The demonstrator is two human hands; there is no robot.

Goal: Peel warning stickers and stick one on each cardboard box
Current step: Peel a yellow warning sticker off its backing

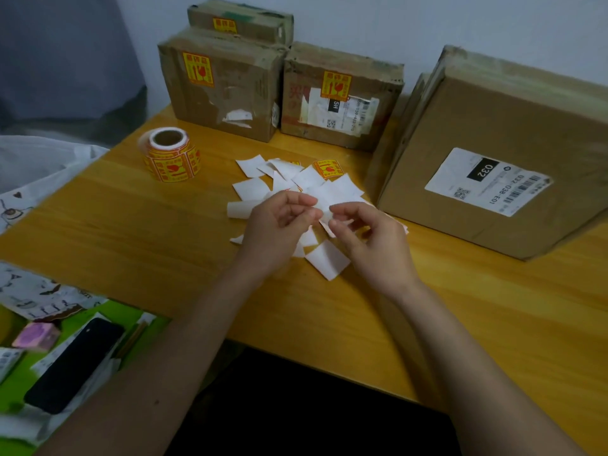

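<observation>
Boxes number four: the large unlabelled box (493, 166) sits just right of the grip; three smaller ones, far beyond it, each already carry a yellow warning sticker (198, 69). One sticker roll (169, 154) stands beyond and left of the grip. One loose sticker (328, 168) lies face-up just beyond it among roughly a dozen white backing slips (251, 189). Both hands meet over the pile: the left hand (279, 225) and right hand (368, 238) pinch a white piece (320, 209) between fingertips, apparently separating sticker from backing. Judged step: peeling. The next move calls for a clean lift, then pressing the sticker onto the large box.
</observation>
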